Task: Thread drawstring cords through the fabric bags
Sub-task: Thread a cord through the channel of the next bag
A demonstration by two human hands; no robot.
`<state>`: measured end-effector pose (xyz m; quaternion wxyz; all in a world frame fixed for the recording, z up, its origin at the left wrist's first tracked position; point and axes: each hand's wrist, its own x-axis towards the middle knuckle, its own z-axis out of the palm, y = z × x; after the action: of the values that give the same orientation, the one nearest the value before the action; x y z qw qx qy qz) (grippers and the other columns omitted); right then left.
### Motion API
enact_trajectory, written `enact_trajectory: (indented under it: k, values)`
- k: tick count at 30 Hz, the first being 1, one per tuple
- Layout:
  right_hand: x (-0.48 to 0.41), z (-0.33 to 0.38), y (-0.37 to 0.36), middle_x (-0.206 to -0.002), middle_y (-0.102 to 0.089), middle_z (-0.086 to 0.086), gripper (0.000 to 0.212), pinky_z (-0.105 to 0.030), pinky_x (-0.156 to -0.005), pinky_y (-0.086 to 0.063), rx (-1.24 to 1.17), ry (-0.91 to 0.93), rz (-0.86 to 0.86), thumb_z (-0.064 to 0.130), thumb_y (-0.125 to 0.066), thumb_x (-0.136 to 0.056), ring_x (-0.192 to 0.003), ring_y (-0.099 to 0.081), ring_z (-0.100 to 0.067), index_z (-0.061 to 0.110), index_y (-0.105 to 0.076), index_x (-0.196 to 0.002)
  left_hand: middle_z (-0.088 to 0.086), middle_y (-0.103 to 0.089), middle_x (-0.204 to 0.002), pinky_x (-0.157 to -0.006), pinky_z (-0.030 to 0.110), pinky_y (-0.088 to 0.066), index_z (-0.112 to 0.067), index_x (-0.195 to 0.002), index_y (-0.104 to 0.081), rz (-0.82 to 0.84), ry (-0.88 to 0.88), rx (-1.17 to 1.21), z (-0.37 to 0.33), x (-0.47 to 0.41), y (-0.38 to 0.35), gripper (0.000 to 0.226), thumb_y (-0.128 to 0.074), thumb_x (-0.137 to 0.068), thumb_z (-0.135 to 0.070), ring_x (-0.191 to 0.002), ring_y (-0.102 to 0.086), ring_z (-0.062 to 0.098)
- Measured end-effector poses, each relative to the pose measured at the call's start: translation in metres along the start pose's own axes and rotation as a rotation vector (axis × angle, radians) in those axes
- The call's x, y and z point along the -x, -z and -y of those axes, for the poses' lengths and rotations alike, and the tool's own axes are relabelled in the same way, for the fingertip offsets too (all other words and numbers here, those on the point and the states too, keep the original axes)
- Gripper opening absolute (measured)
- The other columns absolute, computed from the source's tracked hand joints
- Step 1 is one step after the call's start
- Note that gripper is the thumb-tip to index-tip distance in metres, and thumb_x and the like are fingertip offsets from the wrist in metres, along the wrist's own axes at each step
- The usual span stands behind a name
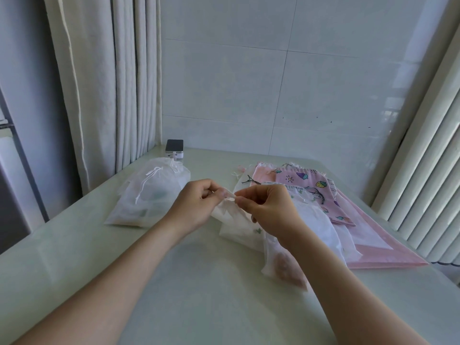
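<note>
A small white bag (235, 221) is found near the middle of the table (199, 282). Its top edge is pinched from the left by the left hand (196, 205) and from the right by the right hand (270, 210), with fingertips close together. Sheer white bags (149, 195) are laid at the left. Pink printed bags (321, 192) are piled at the right.

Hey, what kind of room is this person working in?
Probably a room at home: a pale table stands in a corner by a tiled wall, with a curtain on the left and what looks like a white radiator on the right.
</note>
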<state>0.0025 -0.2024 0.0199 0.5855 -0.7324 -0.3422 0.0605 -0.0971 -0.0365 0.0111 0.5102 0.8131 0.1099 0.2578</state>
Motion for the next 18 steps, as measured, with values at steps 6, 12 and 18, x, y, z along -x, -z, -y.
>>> enact_trajectory:
  k: [6,12,18]
  values:
    - [-0.007,-0.009,0.006,-0.069,-0.074,0.003,0.009,-0.027,-0.061,-0.053,0.327,0.067,-0.053,0.015,-0.074,-0.092,-0.055,-0.059,-0.006,0.018,-0.082,-0.090,-0.006,-0.071,-0.083,-0.079,0.035,-0.050,-0.026,-0.081,-0.063,-0.092,-0.020,-0.307,0.004,-0.003,0.000,0.024,-0.056,-0.104,-0.026,-0.088,-0.065,0.022]
    - [-0.005,-0.009,0.000,-0.067,-0.059,0.013,0.014,-0.016,-0.058,-0.034,0.577,0.130,-0.087,0.021,-0.062,-0.095,-0.067,-0.052,-0.004,0.016,-0.071,-0.085,-0.012,-0.061,-0.069,-0.066,0.033,-0.045,-0.024,-0.072,-0.057,-0.069,0.010,-0.437,0.002,0.001,0.000,0.027,-0.053,-0.092,-0.042,-0.074,-0.057,0.017]
    - [-0.004,-0.010,0.000,-0.090,-0.062,0.004,0.009,-0.038,-0.069,-0.050,0.800,0.152,-0.158,0.029,-0.058,-0.091,-0.082,-0.058,-0.023,0.021,-0.057,-0.086,-0.006,-0.046,-0.059,-0.060,0.032,-0.037,-0.007,-0.070,-0.058,0.010,0.001,-0.429,0.001,0.000,0.001,0.041,-0.055,-0.071,-0.048,-0.063,-0.038,0.017]
